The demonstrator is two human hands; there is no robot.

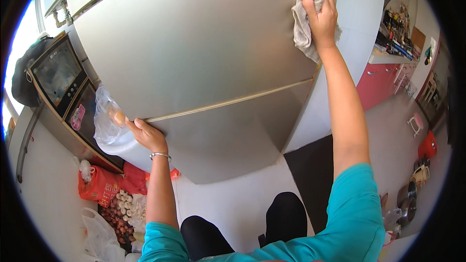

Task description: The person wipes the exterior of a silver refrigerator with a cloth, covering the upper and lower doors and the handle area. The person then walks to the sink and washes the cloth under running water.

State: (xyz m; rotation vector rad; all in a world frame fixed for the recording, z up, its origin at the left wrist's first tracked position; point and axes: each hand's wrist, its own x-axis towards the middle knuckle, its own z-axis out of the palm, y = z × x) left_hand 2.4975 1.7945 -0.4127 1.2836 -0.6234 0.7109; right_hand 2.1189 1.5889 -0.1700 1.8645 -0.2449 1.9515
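Note:
A silver-grey refrigerator point(196, 43) stands before me, its upper door and lower door point(225, 134) parted by a pale horizontal seam. My right hand point(324, 18) grips a crumpled grey cloth point(304, 18) against the upper door's right edge, high up. At the left edge, near the seam, is my left hand point(150, 136), thumb toward the door front. Its other fingers are partly hidden, so whether they grip the edge is unclear. Just beyond its fingertips, a clear plastic bag point(105, 116) with a round, tan item inside lies over a whitish tub point(125, 153).
Left of the refrigerator stands a dark glass-fronted cabinet point(56, 76). Red bags point(98, 185), garlic bulbs point(125, 203) and reddish onions or shallots point(118, 223) lie on the floor. A black mat point(313, 174) is at right, with metal pots point(407, 203) and red cupboards point(378, 83) beyond.

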